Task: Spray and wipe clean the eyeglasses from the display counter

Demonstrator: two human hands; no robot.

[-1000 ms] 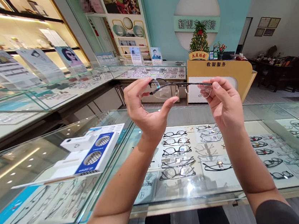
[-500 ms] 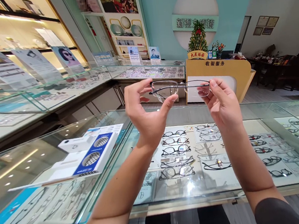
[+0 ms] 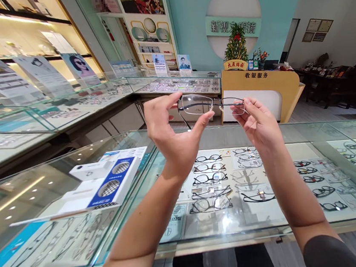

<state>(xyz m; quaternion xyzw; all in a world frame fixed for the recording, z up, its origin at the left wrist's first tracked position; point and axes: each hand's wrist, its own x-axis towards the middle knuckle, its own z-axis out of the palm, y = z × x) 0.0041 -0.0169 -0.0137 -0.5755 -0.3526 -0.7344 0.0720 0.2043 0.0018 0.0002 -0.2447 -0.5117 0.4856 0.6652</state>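
Observation:
I hold a thin dark metal pair of glasses point(image 3: 208, 103) up at chest height above the glass display counter point(image 3: 198, 139). My left hand point(image 3: 171, 130) pinches the left lens rim between thumb and forefinger. At the other lens, my right hand point(image 3: 258, 122) grips the rim with its fingertips, palm turned toward me. The lenses are clear and face away from me. One temple arm hangs down by my left thumb.
Rows of spectacle frames point(image 3: 211, 181) lie under the counter glass below my hands. A blue and white box point(image 3: 115, 185) and a small white box point(image 3: 89, 171) sit on the counter at left. A yellow cashier desk point(image 3: 259, 85) with a small Christmas tree point(image 3: 235, 47) stands behind.
The glasses have turned and tilted between my fingers, the right end moving slightly left and up. My right hand has shifted its grip on the lens; a temple arm now hangs down at left.

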